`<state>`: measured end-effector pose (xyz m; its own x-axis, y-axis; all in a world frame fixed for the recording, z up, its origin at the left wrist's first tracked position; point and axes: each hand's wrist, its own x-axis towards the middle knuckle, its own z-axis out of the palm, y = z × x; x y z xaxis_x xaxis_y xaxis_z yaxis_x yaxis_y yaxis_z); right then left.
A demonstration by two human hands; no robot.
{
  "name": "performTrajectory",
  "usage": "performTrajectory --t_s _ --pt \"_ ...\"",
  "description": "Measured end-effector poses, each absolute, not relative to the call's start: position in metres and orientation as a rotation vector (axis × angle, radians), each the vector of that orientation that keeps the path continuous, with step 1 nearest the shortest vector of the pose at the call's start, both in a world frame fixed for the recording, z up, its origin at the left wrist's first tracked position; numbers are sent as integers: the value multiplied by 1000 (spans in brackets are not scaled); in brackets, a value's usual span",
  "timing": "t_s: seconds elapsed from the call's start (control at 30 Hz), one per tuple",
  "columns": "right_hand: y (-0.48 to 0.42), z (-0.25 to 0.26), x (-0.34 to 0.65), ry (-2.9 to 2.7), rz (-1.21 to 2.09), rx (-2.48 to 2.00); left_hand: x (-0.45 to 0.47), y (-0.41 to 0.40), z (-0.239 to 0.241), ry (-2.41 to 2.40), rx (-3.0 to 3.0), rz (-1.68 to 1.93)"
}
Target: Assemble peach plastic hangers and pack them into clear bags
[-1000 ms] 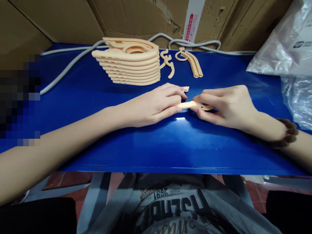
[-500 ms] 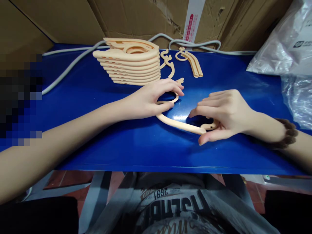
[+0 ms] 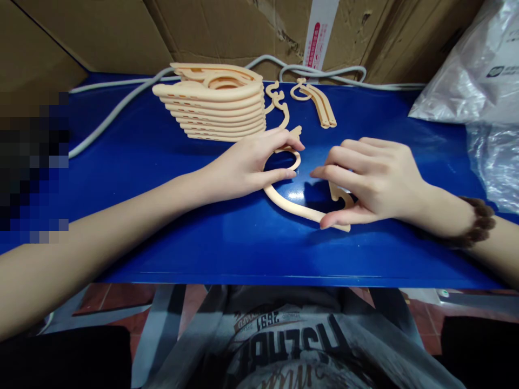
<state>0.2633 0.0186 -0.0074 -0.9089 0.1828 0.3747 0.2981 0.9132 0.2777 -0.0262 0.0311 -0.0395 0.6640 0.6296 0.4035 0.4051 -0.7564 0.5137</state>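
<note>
A peach plastic folding hanger (image 3: 286,203) lies low over the blue table in front of me. My left hand (image 3: 263,162) is curled around its left part, thumb and fingers on either side of a round loop (image 3: 299,160). At the other end, my right hand (image 3: 365,178) arches over the hanger with its thumb on the front arm near the tip. A hooked end (image 3: 346,199) shows beneath that palm, and the fingers cover what lies behind it. A stack of matching hanger pieces (image 3: 219,111) stands just beyond my left hand.
Loose hook pieces (image 3: 284,111) lie right of the stack, near two curved arm pieces (image 3: 322,108) and a ring (image 3: 299,91). A grey cable (image 3: 109,121) runs along the back by cardboard (image 3: 227,32). A clear plastic bag (image 3: 458,92) sits at right.
My right hand has shifted slightly up, its thumb moving left along the front arm. That arm's tip now shows past the thumb, and the hooked end is more visible. My left hand has barely moved.
</note>
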Motion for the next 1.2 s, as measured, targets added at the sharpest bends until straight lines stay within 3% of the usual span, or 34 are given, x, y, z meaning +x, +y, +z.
performTrajectory --t_s 0.2,0.57,1.2 --pt "16 -7 261 -2800 -536 -591 -26 31 -39 856 2494 803" --pt "-7 -4 246 -2845 -198 -328 -26 30 -39 872 2472 803" --pt "11 -8 251 -2832 -60 -340 -24 29 -36 868 2463 773"
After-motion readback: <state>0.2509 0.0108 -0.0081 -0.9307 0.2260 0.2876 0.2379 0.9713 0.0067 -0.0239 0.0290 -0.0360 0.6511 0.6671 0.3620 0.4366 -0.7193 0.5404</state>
